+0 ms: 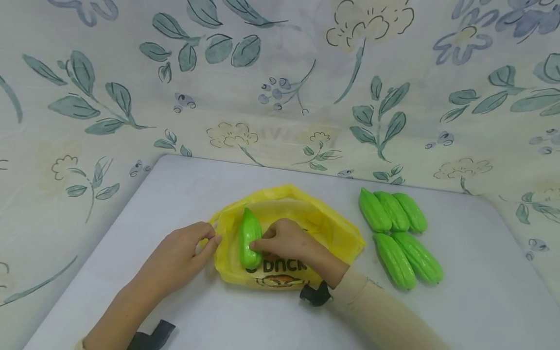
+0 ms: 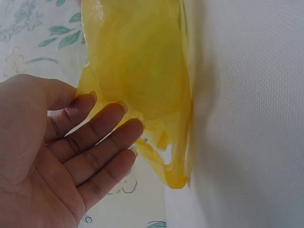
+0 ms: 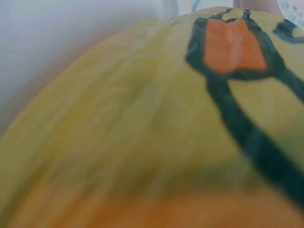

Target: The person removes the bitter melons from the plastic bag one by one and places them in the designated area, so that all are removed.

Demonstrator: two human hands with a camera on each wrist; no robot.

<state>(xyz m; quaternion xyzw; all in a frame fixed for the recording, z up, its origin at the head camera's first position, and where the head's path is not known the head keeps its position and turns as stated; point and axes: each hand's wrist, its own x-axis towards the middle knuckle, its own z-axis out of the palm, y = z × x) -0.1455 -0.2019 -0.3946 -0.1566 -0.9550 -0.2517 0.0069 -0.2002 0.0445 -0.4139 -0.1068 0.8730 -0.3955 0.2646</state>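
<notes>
A yellow plastic bag (image 1: 232, 278) with dark printed letters lies with its mouth spread open. My left hand (image 1: 172, 257) pinches the bag's left edge between thumb and index finger. In the left wrist view, the other fingers of that hand (image 2: 71, 147) are loosely bent beside the thin yellow film (image 2: 137, 61). My right hand (image 1: 290, 240) reaches over the bag and pinches a glossy green ridged gourd (image 1: 250, 233) at its lower right side. The gourd stands lengthwise within the bag's mouth, pointed end away from me. Printed yellow bag surface (image 3: 142, 104) fills most of the right wrist view.
Several more green ridged gourds (image 1: 395, 260) lie in two rows on the white table (image 1: 183, 189), right of the bag. A floral-patterned cloth (image 1: 280, 87) hangs behind the table. Dark straps (image 1: 316, 294) are at both wrists.
</notes>
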